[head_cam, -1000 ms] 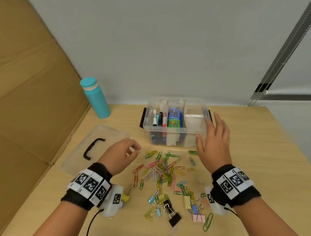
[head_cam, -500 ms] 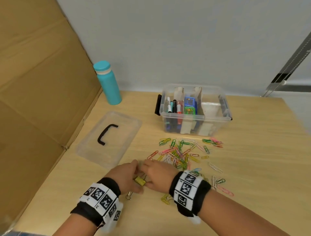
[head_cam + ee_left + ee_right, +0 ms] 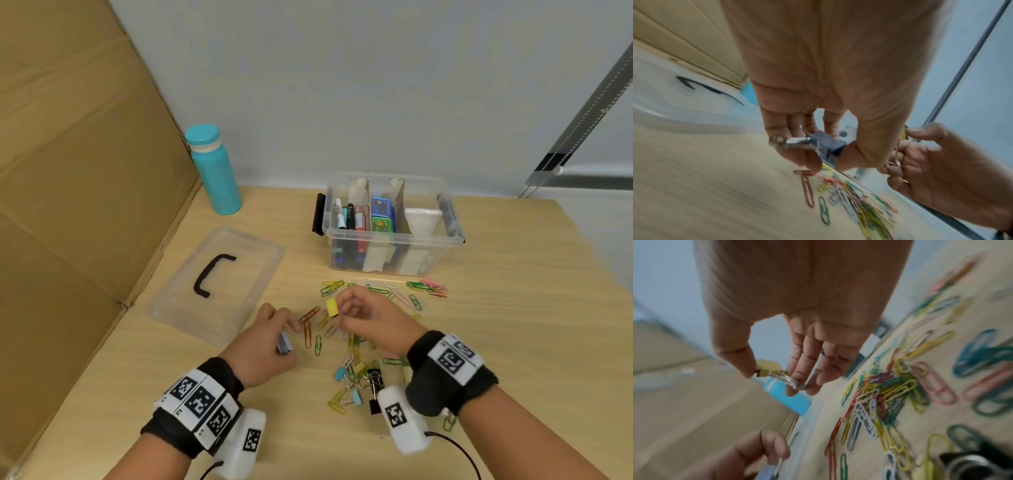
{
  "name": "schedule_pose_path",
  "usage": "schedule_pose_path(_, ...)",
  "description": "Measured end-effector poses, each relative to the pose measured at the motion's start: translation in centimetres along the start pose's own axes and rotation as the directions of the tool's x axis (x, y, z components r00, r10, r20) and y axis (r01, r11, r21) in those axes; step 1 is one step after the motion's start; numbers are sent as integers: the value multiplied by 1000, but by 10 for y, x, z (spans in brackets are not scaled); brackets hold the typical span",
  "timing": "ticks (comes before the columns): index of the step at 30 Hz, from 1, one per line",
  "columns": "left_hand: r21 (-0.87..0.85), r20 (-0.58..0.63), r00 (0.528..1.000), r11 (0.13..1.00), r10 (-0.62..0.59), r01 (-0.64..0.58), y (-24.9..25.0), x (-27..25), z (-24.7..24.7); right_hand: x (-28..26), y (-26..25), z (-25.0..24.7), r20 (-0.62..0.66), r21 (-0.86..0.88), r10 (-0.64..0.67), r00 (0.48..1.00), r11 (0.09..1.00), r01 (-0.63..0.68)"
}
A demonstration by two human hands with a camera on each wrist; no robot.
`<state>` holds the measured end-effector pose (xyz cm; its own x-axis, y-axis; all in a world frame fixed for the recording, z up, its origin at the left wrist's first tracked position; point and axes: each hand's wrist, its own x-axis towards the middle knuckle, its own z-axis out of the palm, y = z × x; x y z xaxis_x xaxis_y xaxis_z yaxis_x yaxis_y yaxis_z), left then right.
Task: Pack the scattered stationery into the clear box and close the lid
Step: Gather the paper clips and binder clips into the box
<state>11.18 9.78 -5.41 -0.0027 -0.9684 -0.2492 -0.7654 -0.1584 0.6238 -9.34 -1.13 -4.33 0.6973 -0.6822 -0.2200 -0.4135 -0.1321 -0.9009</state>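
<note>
My left hand (image 3: 278, 337) pinches a blue-grey binder clip (image 3: 283, 344) low over the table; the left wrist view shows the clip (image 3: 828, 144) between thumb and fingers. My right hand (image 3: 344, 312) holds a yellow binder clip (image 3: 331, 306) by its wire handles, a little above the table; the right wrist view shows that clip (image 3: 767, 367) between thumb and fingers. Coloured paper clips (image 3: 394, 291) lie scattered between my hands and the clear box (image 3: 394, 238). The box stands open and holds markers and other stationery. Its lid (image 3: 246, 270) lies flat to the left.
More binder clips (image 3: 356, 380) and paper clips lie by my right wrist. A teal bottle (image 3: 214, 169) stands at the back left. A cardboard sheet (image 3: 85, 205) walls off the left side. The table (image 3: 531, 342) is bare wood to the right.
My hands were close together low over the table; now they have drawn apart. The right hand has risen with the yellow clip and the left holds a blue-grey one.
</note>
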Motion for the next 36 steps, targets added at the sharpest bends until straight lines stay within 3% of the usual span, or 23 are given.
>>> schedule_pose_path(3, 42, 77, 995, 997, 64, -67, 19, 8, 13, -16, 15, -19, -41, 390, 35, 999, 921, -16)
schedule_pose_path(6, 61, 180, 972, 985, 150, -163, 30, 18, 32, -25, 28, -27, -18, 672, 84, 996, 739, -51)
schedule_pose_path(9, 86, 236, 948, 967, 213, -239, 31, 24, 48, -31, 36, -26, 55, 798, 110, 992, 592, -110)
schedule_pose_path(11, 129, 238, 945, 957, 225, -260, 30, 25, 53, -33, 42, -22, 87, 791, 128, 988, 594, -146)
schedule_pose_path(13, 152, 216, 949, 952, 229, -264, 29, 26, 53, -36, 42, -19, 112, 639, 144, 983, 748, -182)
schedule_pose_path(15, 175, 201, 949, 944, 243, -279, 28, 28, 52, -41, 38, -14, 142, 264, 124, 982, 951, -158)
schedule_pose_path(16, 188, 200, 947, 939, 251, -289, 28, 28, 52, -43, 35, -11, 162, 46, 104, 981, 993, -113)
schedule_pose_path(18, 200, 202, 945, 934, 257, -296, 28, 28, 51, -44, 30, -3, 240, -258, 70, 968, 966, -6)
schedule_pose_path(23, 189, 183, 960, 951, 213, -247, 24, 28, 48, -42, 17, 10, 343, -660, 77, 936, 729, 182)
schedule_pose_path(26, 164, 142, 971, 963, 193, -216, 18, 31, 41, -39, 14, 15, 368, -763, 57, 928, 588, 267)
schedule_pose_path(29, 134, 101, 979, 973, 175, -187, 14, 33, 33, -37, 14, 20, 385, -801, 27, 923, 506, 320)
schedule_pose_path(33, 89, 59, 987, 984, 146, -151, 15, 34, 21, -37, 20, 23, 390, -778, -20, 921, 529, 340)
schedule_pose_path(36, 49, 25, 990, 989, 138, -139, 17, 36, 10, -39, 20, 11, 348, -691, -31, 937, 667, 279)
